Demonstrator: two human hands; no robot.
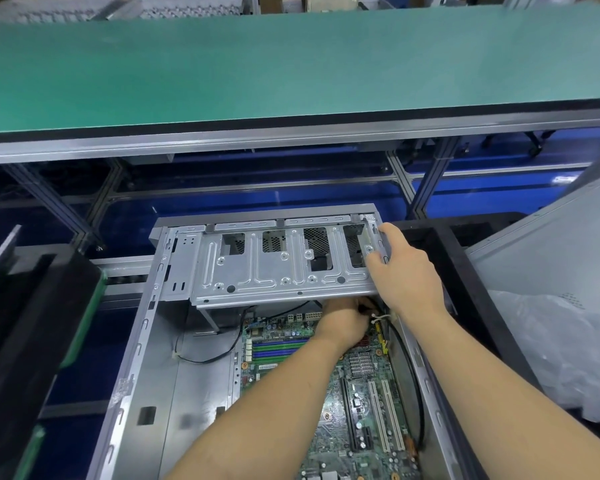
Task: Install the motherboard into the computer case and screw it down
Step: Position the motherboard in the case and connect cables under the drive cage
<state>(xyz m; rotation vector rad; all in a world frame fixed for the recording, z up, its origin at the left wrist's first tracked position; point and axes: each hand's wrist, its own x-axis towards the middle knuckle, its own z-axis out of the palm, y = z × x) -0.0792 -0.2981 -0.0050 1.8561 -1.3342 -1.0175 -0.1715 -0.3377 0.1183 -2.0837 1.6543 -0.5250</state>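
Motherboard [357, 386] lying flat inside the open computer case [160, 341], right hand [400, 268] grasping the right edge of the raised metal drive cage [278, 268], left hand [343, 318] reaching beneath the cage, fingers curled around black cables [368, 308], green bench [257, 64] beyond

Left hand [343, 318]: fingertips hidden under the drive cage [281, 268], so what they hold cannot be told (something dark, maybe a cable). Motherboard [357, 403]: far edge under the cage, near edge cut off by the frame bottom, middle crossed by the forearm. Computer case [136, 358]: near end out of frame.
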